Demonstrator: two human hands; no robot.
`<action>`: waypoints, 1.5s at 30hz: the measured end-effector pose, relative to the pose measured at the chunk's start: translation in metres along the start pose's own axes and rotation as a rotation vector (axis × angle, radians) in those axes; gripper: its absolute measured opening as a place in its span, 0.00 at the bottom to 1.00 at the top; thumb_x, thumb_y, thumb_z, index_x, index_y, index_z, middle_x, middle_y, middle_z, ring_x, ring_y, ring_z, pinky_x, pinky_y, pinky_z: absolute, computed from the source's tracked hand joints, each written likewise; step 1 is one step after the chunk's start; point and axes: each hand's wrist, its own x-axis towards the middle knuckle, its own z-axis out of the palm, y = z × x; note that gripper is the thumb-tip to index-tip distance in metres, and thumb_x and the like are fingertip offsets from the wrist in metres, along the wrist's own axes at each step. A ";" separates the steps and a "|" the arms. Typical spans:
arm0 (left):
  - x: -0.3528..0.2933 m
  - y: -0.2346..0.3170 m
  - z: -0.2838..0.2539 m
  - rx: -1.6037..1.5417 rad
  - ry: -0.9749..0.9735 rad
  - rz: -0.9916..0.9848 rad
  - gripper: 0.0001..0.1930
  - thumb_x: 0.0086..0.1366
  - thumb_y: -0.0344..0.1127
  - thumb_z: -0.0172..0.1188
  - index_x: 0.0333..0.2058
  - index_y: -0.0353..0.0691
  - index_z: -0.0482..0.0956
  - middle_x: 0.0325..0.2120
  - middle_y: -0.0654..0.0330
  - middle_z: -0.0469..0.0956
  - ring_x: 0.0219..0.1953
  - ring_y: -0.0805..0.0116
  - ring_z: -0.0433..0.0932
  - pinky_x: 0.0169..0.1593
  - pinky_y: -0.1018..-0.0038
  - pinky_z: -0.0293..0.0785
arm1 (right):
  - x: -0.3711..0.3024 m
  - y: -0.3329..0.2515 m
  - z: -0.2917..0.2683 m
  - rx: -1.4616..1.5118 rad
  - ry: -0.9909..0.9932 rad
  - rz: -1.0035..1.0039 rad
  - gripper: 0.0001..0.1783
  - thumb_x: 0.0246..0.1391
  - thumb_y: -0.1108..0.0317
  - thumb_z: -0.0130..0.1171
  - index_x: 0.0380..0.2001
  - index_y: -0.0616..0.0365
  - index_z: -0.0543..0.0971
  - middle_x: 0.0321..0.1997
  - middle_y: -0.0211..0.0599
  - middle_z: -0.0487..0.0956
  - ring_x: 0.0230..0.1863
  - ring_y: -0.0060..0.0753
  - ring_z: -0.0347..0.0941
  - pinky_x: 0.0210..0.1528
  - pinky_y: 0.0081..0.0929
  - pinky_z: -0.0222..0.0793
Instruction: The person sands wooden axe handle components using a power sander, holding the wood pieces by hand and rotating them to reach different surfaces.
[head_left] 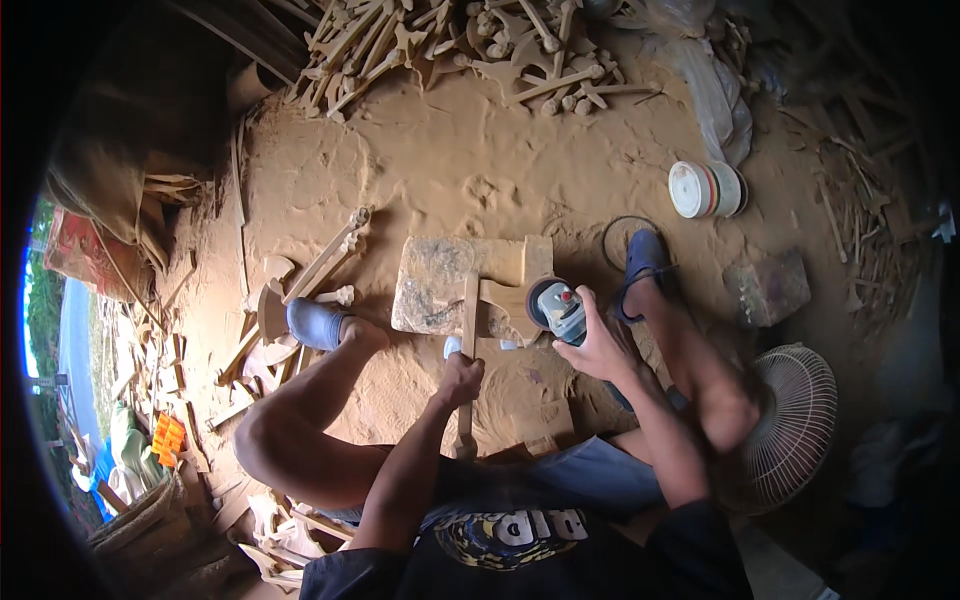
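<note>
My left hand (462, 380) is closed around the lower part of a long wooden piece (470, 318), whose upper part lies over a worn, stained block (428, 285). A flat, curved wooden part (508, 305) extends to the right from the piece. My right hand (600, 345) grips an angle grinder (562, 312) with a green-grey body and a red button. Its round disc (530, 300) is at the right end of the curved part. Whether disc and wood touch, I cannot tell.
Carved wooden pieces are heaped at the far side (400, 50), with more beside my left foot (318, 325). To the right are a white tub (707, 190), a squarish block (768, 288) and a fan (795, 425) by my right knee. Sawdust (400, 180) covers the ground.
</note>
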 end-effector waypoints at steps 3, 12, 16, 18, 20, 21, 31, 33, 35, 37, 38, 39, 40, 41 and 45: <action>0.015 -0.038 -0.004 0.333 -0.012 0.231 0.09 0.58 0.33 0.59 0.25 0.46 0.66 0.19 0.67 0.64 0.21 0.68 0.67 0.27 0.64 0.61 | 0.004 -0.033 -0.008 -0.232 -0.245 0.122 0.58 0.50 0.58 0.71 0.76 0.62 0.48 0.52 0.74 0.80 0.50 0.75 0.79 0.54 0.59 0.75; 0.040 -0.069 0.015 1.032 0.048 0.672 0.11 0.64 0.38 0.52 0.23 0.50 0.64 0.16 0.69 0.60 0.16 0.71 0.61 0.18 0.63 0.54 | -0.010 -0.014 0.007 -0.338 -0.317 0.127 0.55 0.48 0.55 0.71 0.74 0.60 0.53 0.36 0.70 0.83 0.38 0.73 0.82 0.43 0.60 0.78; 0.042 -0.128 -0.017 0.999 0.316 0.864 0.08 0.59 0.34 0.55 0.24 0.48 0.65 0.19 0.65 0.61 0.21 0.66 0.63 0.27 0.62 0.56 | 0.011 -0.044 0.020 -0.331 -0.406 0.077 0.55 0.49 0.57 0.71 0.74 0.60 0.52 0.39 0.70 0.83 0.40 0.74 0.81 0.44 0.61 0.77; 0.042 -0.085 0.007 1.203 -0.049 0.706 0.07 0.56 0.31 0.56 0.25 0.45 0.65 0.19 0.63 0.62 0.23 0.64 0.65 0.31 0.60 0.57 | 0.009 -0.018 0.010 -0.317 -0.265 0.156 0.52 0.49 0.57 0.72 0.71 0.57 0.54 0.47 0.72 0.81 0.46 0.76 0.79 0.48 0.63 0.75; 0.033 -0.072 0.007 1.507 0.063 0.831 0.08 0.53 0.30 0.58 0.24 0.45 0.65 0.18 0.63 0.61 0.22 0.63 0.65 0.32 0.59 0.58 | 0.023 -0.018 0.004 -0.335 -0.199 0.205 0.52 0.50 0.57 0.72 0.71 0.54 0.53 0.44 0.70 0.82 0.44 0.76 0.79 0.46 0.64 0.74; 0.032 -0.067 0.007 1.596 0.198 0.950 0.08 0.52 0.31 0.58 0.24 0.45 0.65 0.17 0.63 0.61 0.21 0.63 0.65 0.31 0.59 0.57 | 0.029 -0.014 0.002 -0.344 -0.177 0.247 0.52 0.50 0.57 0.73 0.71 0.53 0.53 0.44 0.70 0.82 0.44 0.76 0.79 0.46 0.65 0.74; 0.029 -0.079 -0.010 1.094 0.073 0.706 0.10 0.49 0.34 0.60 0.21 0.47 0.64 0.15 0.64 0.62 0.19 0.64 0.65 0.28 0.58 0.54 | 0.020 -0.034 0.036 -0.297 -0.408 0.118 0.51 0.49 0.60 0.71 0.71 0.57 0.56 0.43 0.74 0.82 0.47 0.79 0.79 0.50 0.65 0.75; 0.028 -0.059 0.003 1.566 0.336 1.045 0.12 0.57 0.42 0.62 0.22 0.49 0.68 0.18 0.67 0.58 0.19 0.68 0.63 0.26 0.62 0.54 | 0.023 -0.024 0.030 -0.205 -0.267 0.187 0.45 0.47 0.62 0.72 0.64 0.55 0.58 0.45 0.70 0.81 0.46 0.77 0.78 0.47 0.63 0.74; 0.027 -0.065 0.000 1.683 0.331 1.012 0.12 0.58 0.42 0.62 0.23 0.49 0.68 0.18 0.67 0.58 0.19 0.68 0.63 0.26 0.61 0.55 | 0.042 -0.028 0.028 -0.245 -0.230 0.169 0.46 0.47 0.61 0.72 0.64 0.56 0.57 0.45 0.69 0.82 0.46 0.77 0.78 0.46 0.64 0.74; 0.026 -0.066 0.000 1.797 0.321 0.997 0.12 0.59 0.43 0.62 0.23 0.49 0.69 0.18 0.66 0.58 0.19 0.68 0.63 0.27 0.61 0.55 | 0.057 -0.029 0.023 -0.244 -0.154 0.159 0.45 0.48 0.59 0.72 0.64 0.55 0.57 0.44 0.68 0.82 0.46 0.76 0.79 0.46 0.63 0.75; 0.027 -0.061 0.004 1.798 0.290 1.010 0.13 0.60 0.44 0.62 0.23 0.49 0.69 0.19 0.67 0.58 0.20 0.67 0.63 0.27 0.60 0.55 | 0.060 -0.023 0.020 -0.316 -0.119 0.233 0.46 0.49 0.57 0.72 0.65 0.54 0.57 0.44 0.67 0.83 0.46 0.74 0.79 0.46 0.63 0.75; 0.027 -0.056 0.008 1.797 0.256 1.028 0.14 0.60 0.45 0.62 0.22 0.49 0.69 0.19 0.67 0.59 0.20 0.67 0.63 0.27 0.60 0.55 | 0.063 -0.016 0.013 -0.315 -0.098 0.252 0.46 0.49 0.57 0.72 0.65 0.54 0.57 0.44 0.67 0.83 0.46 0.74 0.79 0.46 0.63 0.75; 0.031 -0.068 0.002 1.707 0.316 1.080 0.12 0.51 0.40 0.63 0.20 0.50 0.66 0.18 0.68 0.58 0.21 0.66 0.63 0.28 0.59 0.55 | 0.071 -0.017 0.012 -0.296 -0.088 0.253 0.49 0.49 0.58 0.72 0.67 0.59 0.55 0.45 0.69 0.82 0.46 0.76 0.79 0.49 0.63 0.74; 0.035 -0.071 0.002 1.716 0.310 1.102 0.12 0.51 0.40 0.63 0.20 0.50 0.66 0.18 0.68 0.58 0.21 0.66 0.63 0.28 0.59 0.55 | 0.072 -0.011 0.007 -0.289 -0.069 0.272 0.51 0.49 0.59 0.72 0.69 0.63 0.53 0.46 0.71 0.82 0.46 0.78 0.79 0.52 0.62 0.74; 0.046 -0.117 -0.026 1.744 -0.031 0.739 0.15 0.57 0.50 0.66 0.20 0.58 0.69 0.21 0.73 0.61 0.20 0.70 0.63 0.29 0.62 0.56 | 0.063 -0.046 0.015 -0.313 -0.321 0.225 0.51 0.48 0.56 0.72 0.70 0.55 0.55 0.41 0.71 0.82 0.44 0.78 0.79 0.46 0.62 0.76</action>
